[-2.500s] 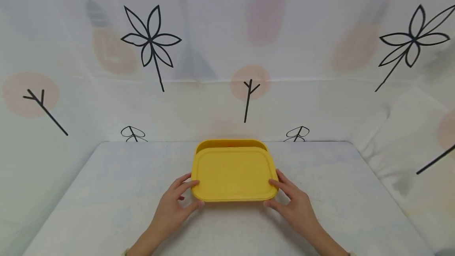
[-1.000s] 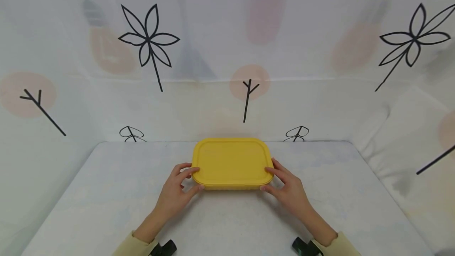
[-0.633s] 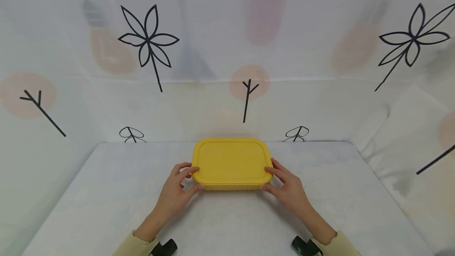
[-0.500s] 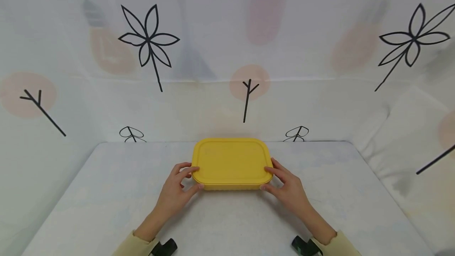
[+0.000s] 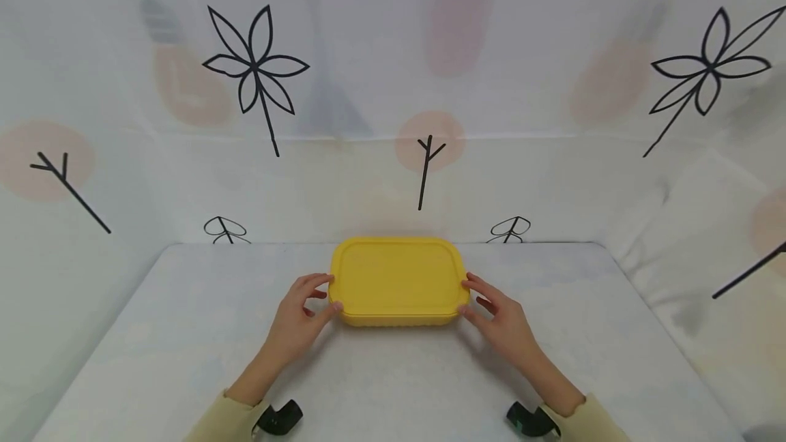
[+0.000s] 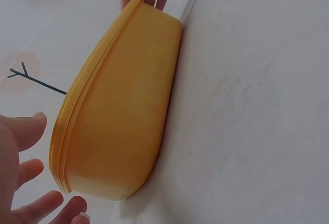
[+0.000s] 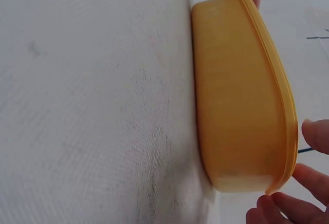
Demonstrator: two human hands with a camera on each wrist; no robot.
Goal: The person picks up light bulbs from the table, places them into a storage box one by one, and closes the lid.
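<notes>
A yellow rectangular lidded container point(image 5: 399, 320) stands at the back middle of the table, with its flat yellow lid point(image 5: 398, 275) lying on top. What is inside is hidden. At its left end is my left hand point(image 5: 296, 322), fingers parted; in the left wrist view the thumb and fingers stand a little off the rim point(image 6: 59, 147). My right hand point(image 5: 508, 327) is at the right end. In the right wrist view its fingertips point(image 7: 303, 175) are close to or touching the rim, while the thumb is apart from it. Neither hand grips the container.
A pale cloth covers the table point(image 5: 393, 387). Right behind the container rises a white printed backdrop point(image 5: 344, 176), with similar cloth on both sides. Each wrist carries a small black camera, the left camera point(image 5: 280, 417) and the right camera point(image 5: 529, 419).
First the lid was held toward me, leaving the container's back uncovered; then it lay over the whole top. Since half a second ago, both hands have let go and drawn slightly outward.
</notes>
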